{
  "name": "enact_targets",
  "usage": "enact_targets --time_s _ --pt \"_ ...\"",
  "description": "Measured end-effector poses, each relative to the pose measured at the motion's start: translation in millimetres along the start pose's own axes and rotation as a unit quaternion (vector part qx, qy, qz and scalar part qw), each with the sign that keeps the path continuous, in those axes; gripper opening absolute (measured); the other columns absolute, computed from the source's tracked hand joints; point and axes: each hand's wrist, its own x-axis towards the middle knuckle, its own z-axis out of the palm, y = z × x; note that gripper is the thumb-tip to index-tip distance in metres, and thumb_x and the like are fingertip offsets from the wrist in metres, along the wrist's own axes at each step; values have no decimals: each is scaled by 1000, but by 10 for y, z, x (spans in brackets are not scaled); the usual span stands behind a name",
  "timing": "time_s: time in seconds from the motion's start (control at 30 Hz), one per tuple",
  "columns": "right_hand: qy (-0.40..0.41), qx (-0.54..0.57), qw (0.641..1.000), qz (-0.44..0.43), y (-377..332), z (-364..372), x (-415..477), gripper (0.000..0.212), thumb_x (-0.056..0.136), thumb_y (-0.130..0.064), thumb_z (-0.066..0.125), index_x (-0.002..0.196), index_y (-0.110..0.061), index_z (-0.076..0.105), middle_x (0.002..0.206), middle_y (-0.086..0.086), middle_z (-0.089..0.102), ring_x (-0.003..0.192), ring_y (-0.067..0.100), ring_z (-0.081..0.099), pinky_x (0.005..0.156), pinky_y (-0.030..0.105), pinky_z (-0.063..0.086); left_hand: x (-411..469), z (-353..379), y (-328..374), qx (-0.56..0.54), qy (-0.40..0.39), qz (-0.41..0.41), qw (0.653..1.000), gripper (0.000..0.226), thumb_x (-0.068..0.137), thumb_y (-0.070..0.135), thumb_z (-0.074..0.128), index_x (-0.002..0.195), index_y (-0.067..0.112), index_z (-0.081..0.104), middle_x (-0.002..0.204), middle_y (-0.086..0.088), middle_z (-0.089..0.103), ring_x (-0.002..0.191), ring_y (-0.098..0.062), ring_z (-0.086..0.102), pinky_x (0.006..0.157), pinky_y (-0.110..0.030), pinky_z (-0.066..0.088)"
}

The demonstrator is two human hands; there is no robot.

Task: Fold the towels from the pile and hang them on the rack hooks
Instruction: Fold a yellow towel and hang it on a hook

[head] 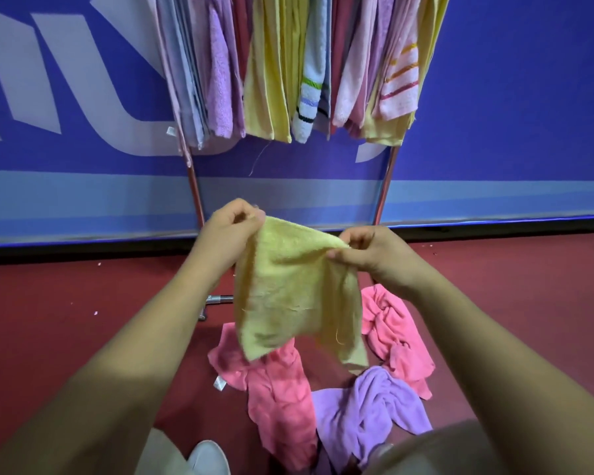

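Yellow towel (288, 286): pinched at top corners by left hand (227, 231) and right hand (374, 255), hanging above floor pile (323, 399); rack (288, 63) behind, full.

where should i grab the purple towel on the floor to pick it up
Likely pinch the bunched ridge at the far end of the purple towel, coming from straight above: folds stand up there, while its edges lie flat beside the pink towels. The left hand and right hand hold the yellow towel.
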Motion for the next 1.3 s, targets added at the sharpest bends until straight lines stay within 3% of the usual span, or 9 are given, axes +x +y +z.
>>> enact_targets --time_s 0.1,0.23,0.43,0.6,0.73,0.83,0.97,1.13,1.3 --pt "-26 23 999 -31 -141 160 0 10 89 -3 71 81 -2 65 70 2 68 65 10 61 65 18 47 -106 101 61 -114 -141 -26 983 10 96 17 58 105 14 58 117 -13 69 106 -31 68 93 -42 49" --pt "-21 52 998 -21 -210 266 31 7 91 -4 68 85 -2 67 80 10 69 73 16 64 72 24 50 -189 320 70 -33 -243 -1 969 29 92 36 56 105 11 66 91 -5 65 85 -19 60 81 -35 49" --pt "-58 -72 995 45 -77 67 72 10 83 -10 78 81 -10 68 72 4 65 68 16 57 65 31 44 -137 280 43 39 -156 100 982 28 94 30 63 70 17 56 62 1 44 57 -7 36 53 -23 28" --pt "-124 -453 868 164 173 -111 78 17 78 -20 77 70 -12 64 67 -3 58 65 14 54 58 26 41 -80 188 32 -70 -36 62 995 28 91 27 64 65 20 55 68 -9 47 66 -17 40 60 -31 30" --pt "45 -217 969 106 117 -149 56 9 82 -7 70 79 1 67 68 5 61 64 17 55 64 32 43 -29 47 -55 23 36 36 998 31 94 24 63 65 14 56 61 1 47 59 -12 41 60 -29 32" --pt "48 -8 998 40 -76 -44 7 6 86 -5 71 80 -6 73 73 11 69 66 22 62 65 32 48 -88 56 -13 50 -13 29 998 13 94 19 62 81 17 63 74 4 63 69 -10 55 65 -26 42" --pt "1 -5 1000 -3 -140 170 -6 17 76 -16 72 88 -3 71 79 14 66 73 23 58 66 33 43 -219 258 32 -15 -182 18 983 29 92 41 56 109 19 64 110 1 70 107 -13 62 96 -30 46" --pt "-5 -17 1000 3 -141 143 -10 25 75 -18 74 91 1 67 76 9 64 71 21 56 62 33 42 -229 366 -37 98 -194 93 972 60 78 62 59 85 2 63 72 -1 49 68 -10 42 64 -31 32" --pt "-2 -105 992 66 34 -1 -6 13 75 -15 80 82 -7 73 78 9 71 74 19 65 76 43 53 -221 339 42 -81 -114 60 988 27 87 34 63 77 10 58 73 -7 50 66 -14 46 56 -26 35"
